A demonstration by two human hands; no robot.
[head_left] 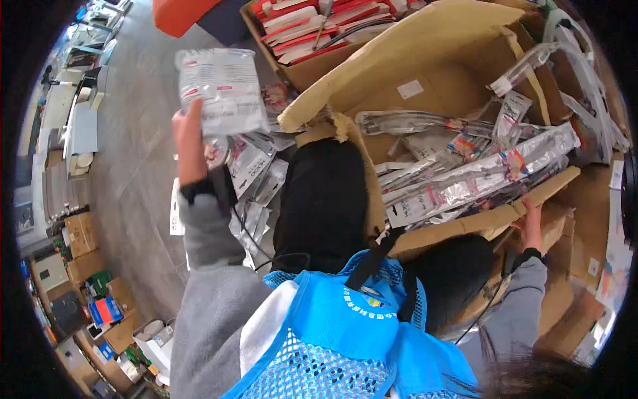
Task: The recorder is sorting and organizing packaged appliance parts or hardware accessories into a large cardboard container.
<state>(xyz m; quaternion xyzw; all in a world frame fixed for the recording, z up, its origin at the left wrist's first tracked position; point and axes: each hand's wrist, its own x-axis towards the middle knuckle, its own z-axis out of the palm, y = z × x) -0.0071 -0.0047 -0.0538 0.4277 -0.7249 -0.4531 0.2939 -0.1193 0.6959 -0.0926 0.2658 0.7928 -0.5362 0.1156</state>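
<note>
Up at the left, my left hand grips a white plastic-wrapped pack by its near left side, holding it above the floor. The pack is square and thick, with small print and red marks. My right hand is on the near rim of a large open cardboard box, its fingers partly hidden by the edge. Inside the box lie long silvery plastic packets, jumbled with smaller packets. Beneath and beside my left hand, several flat white and silvery packets are heaped on the floor.
Red and white cartons fill another cardboard box at the top. At the right, clear plastic wrapping hangs by the big box. Shelves and cartons line the far left. A dark cable runs near my left knee.
</note>
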